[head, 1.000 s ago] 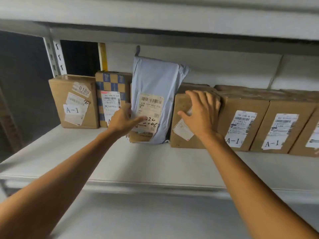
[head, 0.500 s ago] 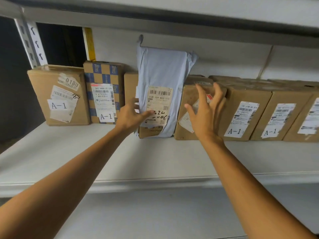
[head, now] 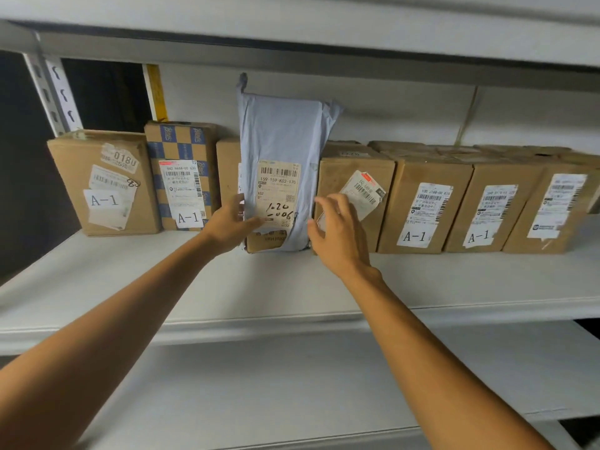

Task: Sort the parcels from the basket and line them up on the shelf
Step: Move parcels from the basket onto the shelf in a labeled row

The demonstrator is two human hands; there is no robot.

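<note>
Two hands: both reach to the grey mailer (head: 282,138) in the middle of the row.
Left hand (head: 229,224): pinches the mailer's left edge, thumb laid across the lower part of its label, fingers tucked round the side.
Right hand (head: 337,235): loosely spread and holding nothing, thumb at the mailer's right edge; whether it touches cannot be told.
Grey mailer: stands upright on the shelf (head: 292,287), taller than every carton, its crumpled top close under the upper shelf (head: 324,43).
Left neighbours: a plain carton (head: 227,164), half hidden behind the mailer and the left hand; then a blue-checked carton (head: 181,141); then a brown carton marked 018U (head: 74,177) at the end of the row.
Right neighbours: a carton with a tilted label (head: 350,164), just beside the mailer and partly covered by the right hand; then three more labelled cartons (head: 425,177), side by side and touching.
At the mailer's foot: a brown printed patch (head: 266,243) shows; what it belongs to is unclear.
Surface: white shelf board, the parcels lined along its back.
Room: pale back wall (head: 389,105), slotted metal upright (head: 48,89) and yellow strip (head: 156,92) at left, darkness beyond them.
</note>
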